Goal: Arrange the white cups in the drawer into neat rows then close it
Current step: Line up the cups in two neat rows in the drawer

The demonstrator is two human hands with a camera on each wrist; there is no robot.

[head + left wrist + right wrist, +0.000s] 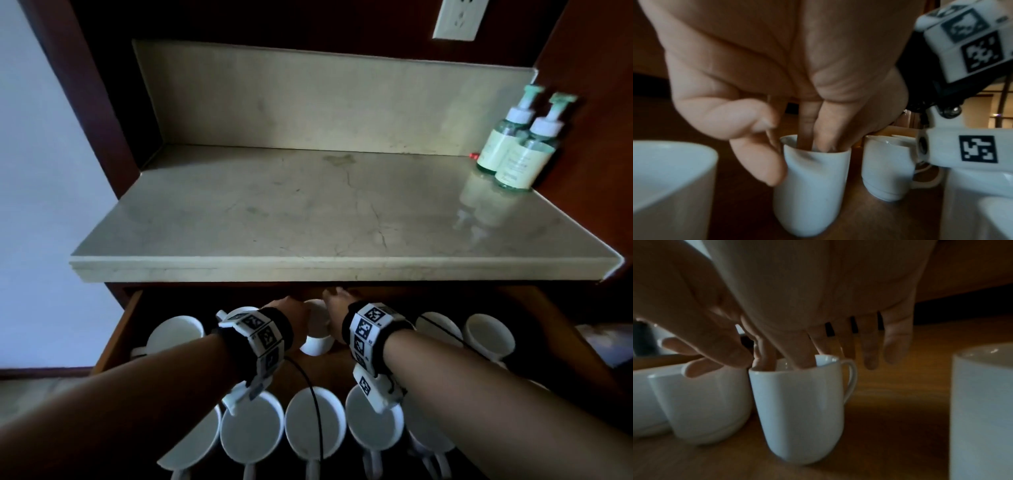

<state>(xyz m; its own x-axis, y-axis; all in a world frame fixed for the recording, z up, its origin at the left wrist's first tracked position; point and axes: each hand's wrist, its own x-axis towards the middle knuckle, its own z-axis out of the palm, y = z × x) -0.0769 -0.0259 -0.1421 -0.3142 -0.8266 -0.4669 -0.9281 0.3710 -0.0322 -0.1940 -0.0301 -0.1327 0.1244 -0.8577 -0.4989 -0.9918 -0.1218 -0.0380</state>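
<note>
The grip of the left hand point(756, 65) was clamped on the rim of a cup point(812, 178), thumb outside, fingers inside; whether the right hand point(818, 288) also clamped it I cannot tell. The cup stood upright, mouth up, handle point(852, 379) toward the right, in the back row of the open drawer point(118, 329). Probably the arranging step was in hand; next, the cup needs sliding level with the other cups point(178, 330).

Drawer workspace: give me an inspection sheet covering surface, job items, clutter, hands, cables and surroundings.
Surface: wooden drawer floor, drawer open.
Job's things: near row of cups side by side; back cups unevenly spaced; centre cup between both hands.
Clutter: two pump bottles on the countertop.
Hands: left hand pinches centre cup's rim, fingers inside; right hand forefinger dips into it, grip unclear.
Cables: black cable from left wristband trails over the near row.
Surroundings: wall socket above; nothing else seen.
</note>
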